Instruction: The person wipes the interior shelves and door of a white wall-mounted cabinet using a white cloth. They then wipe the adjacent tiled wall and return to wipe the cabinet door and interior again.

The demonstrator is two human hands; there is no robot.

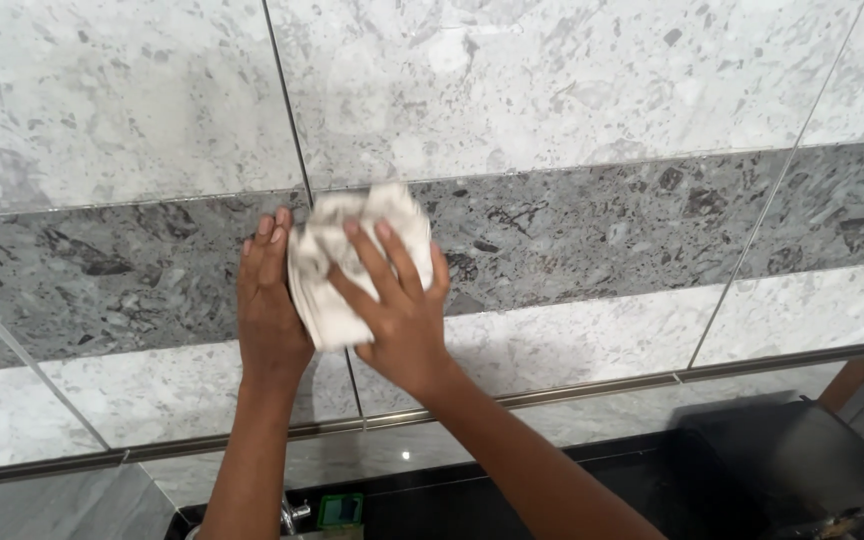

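Two hands, one cloth: both hands press a crumpled white cloth (pixel 352 262) flat against a tiled wall (pixel 572 90).
Cloth: bunched and creased, off-white with grey smudges; it lies on the dark grey band of tile (pixel 602 230) that runs across the middle of the wall, just right of a vertical grout line (pixel 287 100).
Long axis of cloth: roughly upright, tilted a little to the right at its top, where a loose corner stands clear of the fingers.
Right hand (pixel 397 310): laid over the cloth from the lower right, fingers spread and pointing up and left, palm pinning the cloth to the tile (a flat press, not a closed fist).
Left hand (pixel 270 300): flat against the wall at the cloth's left edge, fingers straight and pointing up, touching the cloth's side; whether the thumb hooks under the cloth cannot be told.
Which hand is nearer: the right hand covers most of the cloth; the left hand only borders it.
Direction from the hands: the cloth sits between the two hands, under the right hand's fingers and to the right of the left hand.
Wall: pale speckled tiles above and below the dark band; a thin metal trim strip (pixel 592 388) crosses near the wall's lower edge.
Below the wall: a dark counter surface (pixel 672 480) at the bottom right, a small green object (pixel 340 510) and a metal tap fitting (pixel 292 515) at the bottom edge, both well apart from the cloth.
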